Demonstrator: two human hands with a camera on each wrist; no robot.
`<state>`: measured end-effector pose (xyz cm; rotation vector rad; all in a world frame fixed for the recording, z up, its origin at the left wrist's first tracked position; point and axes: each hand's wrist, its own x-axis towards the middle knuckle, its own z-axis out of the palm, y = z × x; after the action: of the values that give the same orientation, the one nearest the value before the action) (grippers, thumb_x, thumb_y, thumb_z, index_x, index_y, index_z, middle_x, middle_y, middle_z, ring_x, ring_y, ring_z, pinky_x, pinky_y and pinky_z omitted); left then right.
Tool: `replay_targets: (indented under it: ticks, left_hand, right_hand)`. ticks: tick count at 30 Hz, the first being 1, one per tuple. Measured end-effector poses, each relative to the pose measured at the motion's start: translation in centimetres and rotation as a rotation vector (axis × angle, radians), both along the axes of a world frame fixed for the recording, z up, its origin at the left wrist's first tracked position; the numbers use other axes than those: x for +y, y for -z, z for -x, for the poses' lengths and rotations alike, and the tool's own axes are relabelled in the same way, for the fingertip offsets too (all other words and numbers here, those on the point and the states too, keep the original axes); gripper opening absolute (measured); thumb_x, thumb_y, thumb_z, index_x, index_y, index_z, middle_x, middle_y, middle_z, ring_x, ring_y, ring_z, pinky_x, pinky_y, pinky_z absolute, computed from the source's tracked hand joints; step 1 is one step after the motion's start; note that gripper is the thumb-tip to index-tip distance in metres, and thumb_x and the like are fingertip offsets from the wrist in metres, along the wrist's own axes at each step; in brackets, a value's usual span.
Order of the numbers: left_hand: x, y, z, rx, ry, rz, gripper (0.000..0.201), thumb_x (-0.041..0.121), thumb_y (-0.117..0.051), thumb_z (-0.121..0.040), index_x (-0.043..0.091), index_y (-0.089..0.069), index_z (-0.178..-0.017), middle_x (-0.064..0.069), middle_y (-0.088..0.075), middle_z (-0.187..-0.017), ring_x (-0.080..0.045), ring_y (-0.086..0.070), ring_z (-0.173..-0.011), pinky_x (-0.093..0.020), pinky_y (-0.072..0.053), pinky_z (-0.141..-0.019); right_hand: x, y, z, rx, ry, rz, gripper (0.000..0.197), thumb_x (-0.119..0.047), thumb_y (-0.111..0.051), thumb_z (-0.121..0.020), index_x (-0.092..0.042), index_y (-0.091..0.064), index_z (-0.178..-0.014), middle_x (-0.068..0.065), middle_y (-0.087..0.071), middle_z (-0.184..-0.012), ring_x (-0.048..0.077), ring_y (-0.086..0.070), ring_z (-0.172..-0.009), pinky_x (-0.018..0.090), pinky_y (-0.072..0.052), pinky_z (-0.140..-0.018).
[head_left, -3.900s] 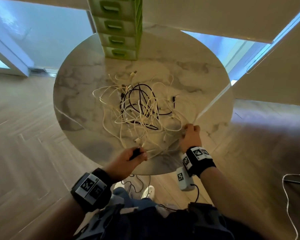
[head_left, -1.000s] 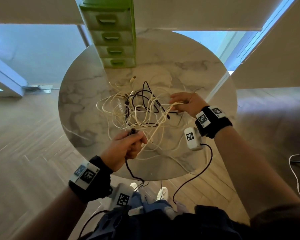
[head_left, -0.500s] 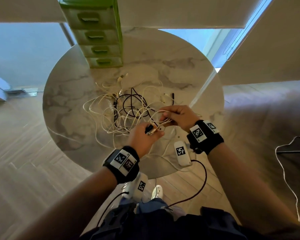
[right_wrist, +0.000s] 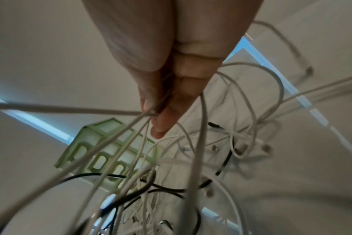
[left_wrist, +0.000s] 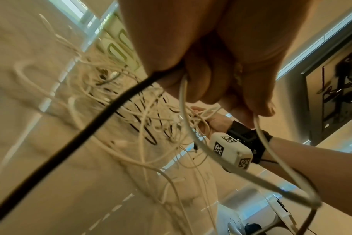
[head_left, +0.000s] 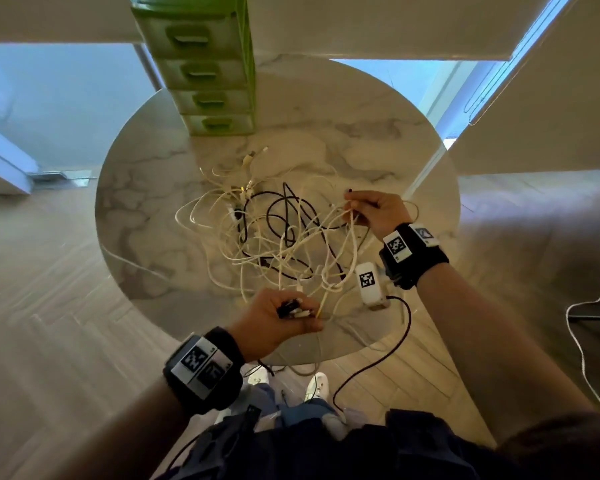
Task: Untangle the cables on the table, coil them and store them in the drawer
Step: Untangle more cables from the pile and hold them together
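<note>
1. Cables: white and black tangle, mid table; untangling step, nothing coiled
2. Left hand grips cable ends at near edge; right hand pinches white strands toward right edge
3. Next: draw one strand free; room left side, closed drawer unit at far edge

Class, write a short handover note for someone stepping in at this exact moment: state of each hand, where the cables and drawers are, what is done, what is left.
Left hand: grips a black cable and white cable ends at the table's near edge.
Right hand: pinches several white strands, lifted at the right of the tangle.
The tangle of white and black cables lies mid-table. The green drawers stand at the far edge, all closed.
Done: nothing coiled or stored.
Left: free each cable, coil it, open a drawer, store it.
</note>
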<state>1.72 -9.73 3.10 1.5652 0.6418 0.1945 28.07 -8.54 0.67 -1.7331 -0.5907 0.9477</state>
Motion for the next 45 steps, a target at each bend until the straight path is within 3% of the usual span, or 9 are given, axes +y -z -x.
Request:
replay_targets:
  ticks: [4, 11, 16, 21, 24, 28, 32, 37, 45]
  left_hand:
    - [0.1, -0.1, 1.2, -0.012, -0.128, 0.098, 0.014, -0.006, -0.072, -0.073, 0.007, -0.069, -0.079, 0.008, -0.071, -0.074, -0.002, -0.065, -0.077, -0.014, -0.048, -0.077]
    - [-0.1, -0.1, -0.6, -0.006, -0.361, 0.191, 0.007, -0.005, -0.068, -0.079, -0.001, -0.065, -0.084, 0.007, -0.064, -0.067, 0.007, -0.057, -0.055, -0.005, -0.042, -0.055]
    - [-0.7, 0.6, -1.9, -0.002, -0.342, 0.233, 0.009, 0.001, -0.069, -0.080, 0.010, -0.068, -0.076, 0.014, -0.066, -0.062, 0.007, -0.057, -0.054, -0.004, -0.040, -0.055]
    - [-1.8, 0.9, -3.3, -0.020, -0.233, 0.163, 0.010, 0.006, -0.070, -0.081, 0.003, -0.073, -0.090, -0.003, -0.074, -0.087, -0.004, -0.066, -0.081, -0.012, -0.048, -0.073]
    - [-2.4, 1.2, -3.9, 0.008, -0.140, 0.099, 0.015, 0.008, -0.069, -0.083, -0.002, -0.070, -0.095, -0.013, -0.072, -0.088, -0.007, -0.062, -0.078, -0.018, -0.047, -0.074]
    - [-2.3, 2.4, -4.2, 0.201, 0.019, -0.001, 0.015, 0.024, -0.066, -0.087, 0.013, -0.071, -0.078, 0.009, -0.057, -0.060, 0.003, -0.045, -0.049, -0.019, -0.036, -0.056]
    - [-2.5, 1.6, -5.9, 0.207, -0.076, 0.378, 0.020, 0.027, -0.048, -0.098, 0.016, -0.064, -0.092, 0.010, -0.049, -0.051, -0.002, -0.027, -0.035, -0.015, -0.022, -0.035]
    - [-1.7, 0.2, -7.5, -0.015, -0.182, 0.741, 0.022, 0.019, -0.043, -0.099, 0.017, -0.060, -0.114, 0.010, -0.069, -0.110, -0.001, -0.020, -0.037, -0.013, -0.018, -0.033]
    - [-1.6, 0.4, -7.4, -0.054, -0.340, 0.659, 0.011, 0.012, -0.055, -0.093, 0.017, -0.065, -0.093, -0.001, -0.072, -0.096, -0.001, -0.022, -0.034, -0.014, -0.017, -0.032]
  right_hand:
    - [0.9, -0.7, 0.3, -0.145, -0.082, 0.047, 0.016, -0.008, -0.056, -0.090, -0.017, -0.069, -0.092, 0.012, -0.067, -0.079, 0.019, -0.068, -0.064, 0.022, -0.051, -0.048]
    - [-2.9, -5.1, 2.5, -0.505, -0.268, 0.104, 0.042, -0.032, -0.060, -0.089, -0.029, -0.048, -0.129, 0.001, -0.062, -0.098, 0.010, -0.069, -0.066, 0.018, -0.053, -0.051]
    - [-7.7, -6.6, 3.6, -0.697, -0.054, -0.027, 0.009, -0.028, -0.060, -0.088, -0.020, -0.057, -0.090, 0.000, -0.060, -0.087, 0.013, -0.057, -0.068, 0.011, -0.045, -0.061]
    - [-10.5, -5.9, 7.5, -0.471, -0.658, 0.398, 0.042, -0.047, -0.050, -0.089, -0.010, -0.067, -0.082, 0.002, -0.067, -0.070, 0.012, -0.061, -0.064, 0.029, -0.048, -0.069]
    - [-11.6, -3.9, 8.8, -0.335, -0.398, 0.255, 0.028, -0.034, -0.058, -0.088, -0.009, -0.069, -0.086, 0.010, -0.068, -0.078, 0.018, -0.061, -0.072, 0.036, -0.049, -0.075]
    - [-13.5, -3.6, 9.2, -0.204, -0.159, 0.185, 0.010, -0.012, -0.057, -0.089, -0.014, -0.067, -0.089, -0.004, -0.067, -0.078, -0.005, -0.058, -0.066, 0.008, -0.044, -0.067]
    - [-14.9, -3.8, 9.5, -0.282, -0.261, 0.304, 0.017, -0.011, -0.049, -0.092, -0.008, -0.065, -0.088, -0.006, -0.058, -0.068, 0.007, -0.050, -0.062, 0.015, -0.040, -0.063]
    - [-16.1, -4.0, 10.1, -0.408, -0.305, 0.284, 0.020, -0.010, -0.044, -0.095, -0.009, -0.064, -0.093, -0.008, -0.051, -0.064, 0.001, -0.044, -0.057, 0.008, -0.035, -0.058]
    - [-17.6, -3.5, 9.3, -0.344, -0.223, 0.253, 0.022, -0.009, -0.047, -0.094, -0.018, -0.066, -0.087, -0.007, -0.051, -0.062, 0.002, -0.044, -0.053, 0.010, -0.036, -0.056]
